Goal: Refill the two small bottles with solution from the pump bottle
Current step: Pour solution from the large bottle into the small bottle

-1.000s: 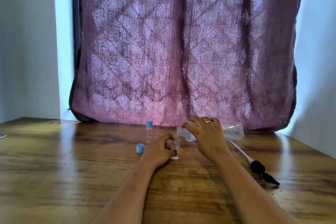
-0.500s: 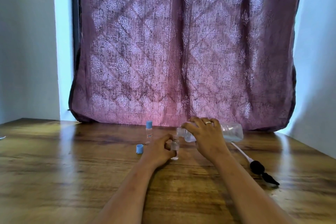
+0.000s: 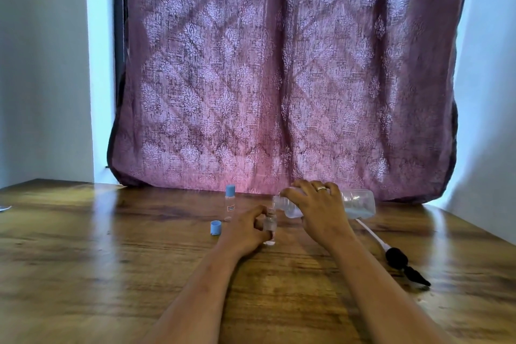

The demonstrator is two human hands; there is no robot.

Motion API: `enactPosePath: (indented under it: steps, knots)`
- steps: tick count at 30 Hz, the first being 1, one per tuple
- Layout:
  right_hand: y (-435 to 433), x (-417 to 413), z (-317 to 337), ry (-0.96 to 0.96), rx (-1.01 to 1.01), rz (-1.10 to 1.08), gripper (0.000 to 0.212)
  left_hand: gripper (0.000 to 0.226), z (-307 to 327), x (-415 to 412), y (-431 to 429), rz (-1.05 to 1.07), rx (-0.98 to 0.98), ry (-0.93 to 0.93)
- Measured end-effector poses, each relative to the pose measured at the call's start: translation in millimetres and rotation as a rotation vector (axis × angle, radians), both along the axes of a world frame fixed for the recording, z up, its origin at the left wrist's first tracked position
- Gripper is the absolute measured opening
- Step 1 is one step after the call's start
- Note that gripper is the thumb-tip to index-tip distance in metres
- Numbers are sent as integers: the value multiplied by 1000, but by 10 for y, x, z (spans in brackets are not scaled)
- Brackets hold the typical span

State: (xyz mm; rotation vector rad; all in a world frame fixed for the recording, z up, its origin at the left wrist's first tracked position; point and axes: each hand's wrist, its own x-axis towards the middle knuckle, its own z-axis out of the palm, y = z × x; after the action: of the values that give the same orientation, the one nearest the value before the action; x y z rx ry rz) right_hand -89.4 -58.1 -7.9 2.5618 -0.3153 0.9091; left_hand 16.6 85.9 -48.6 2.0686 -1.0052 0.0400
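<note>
left hand [image 3: 245, 227] is curled round the open small bottle [image 3: 270, 222], holding it upright on the table [image 3: 111, 260]. right hand [image 3: 321, 209], just to its right, grips the pump bottle [image 3: 360, 204], which is tipped sideways with its mouth right above the little one's opening. just left of the left hand sits a loose blue cap [image 3: 215, 227], and a bit beyond that the second small bottle [image 3: 229, 205], capped. the pump head [image 3: 396, 257] lies off to the right of the right hand.

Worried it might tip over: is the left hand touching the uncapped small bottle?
Touching. The head view shows the left hand with fingers curled round the uncapped small bottle.
</note>
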Motion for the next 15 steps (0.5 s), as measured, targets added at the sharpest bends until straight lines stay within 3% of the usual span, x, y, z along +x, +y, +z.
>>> enactPosePath:
  steps: [15]
  knots:
    - [11,0,6,-14,-12,2,67,44,0,-15,-1,-6,-29,7]
